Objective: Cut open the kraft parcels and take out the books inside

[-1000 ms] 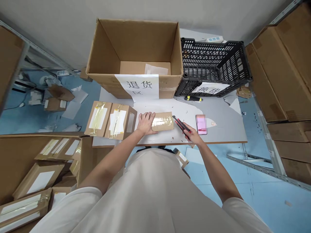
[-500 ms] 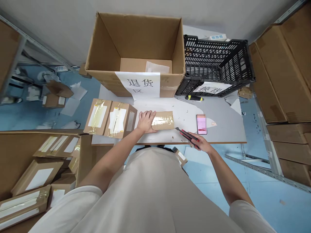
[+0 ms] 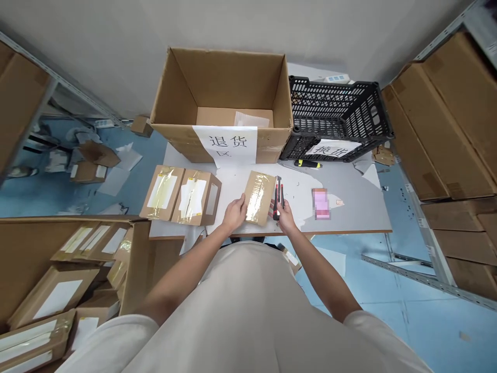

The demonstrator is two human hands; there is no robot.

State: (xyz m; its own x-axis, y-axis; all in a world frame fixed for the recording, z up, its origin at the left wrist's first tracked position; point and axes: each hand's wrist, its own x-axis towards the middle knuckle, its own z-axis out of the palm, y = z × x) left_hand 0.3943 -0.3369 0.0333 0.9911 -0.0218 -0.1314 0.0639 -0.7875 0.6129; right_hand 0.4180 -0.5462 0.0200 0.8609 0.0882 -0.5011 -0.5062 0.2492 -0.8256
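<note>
A small brown cardboard box [image 3: 259, 197] with shiny clear tape down its middle is held near the front of the white table [image 3: 349, 212]. My left hand [image 3: 235, 213] grips its left side, thumb along the edge. In my right hand [image 3: 286, 217] is a black and red utility knife [image 3: 278, 199], blade end pointing away from me, close beside the box's right edge. Some fingers of that hand reach towards the box; whether they touch it I cannot tell. To the left stand two taped boxes with white labels, the nearer one [image 3: 196, 198] beside the other [image 3: 162, 192].
A large open carton [image 3: 174, 135] with a paper sign stands at the back, beside a black plastic crate [image 3: 341, 127]. A yellow-black tool [image 3: 308, 163] and a phone [image 3: 320, 203] lie on the right. At lower left, a big carton [image 3: 137, 259] holds several parcels.
The small box has turned from lengthwise across the table to pointing away from me. My right hand has brought the utility knife left, up beside the box, now held upright in view.
</note>
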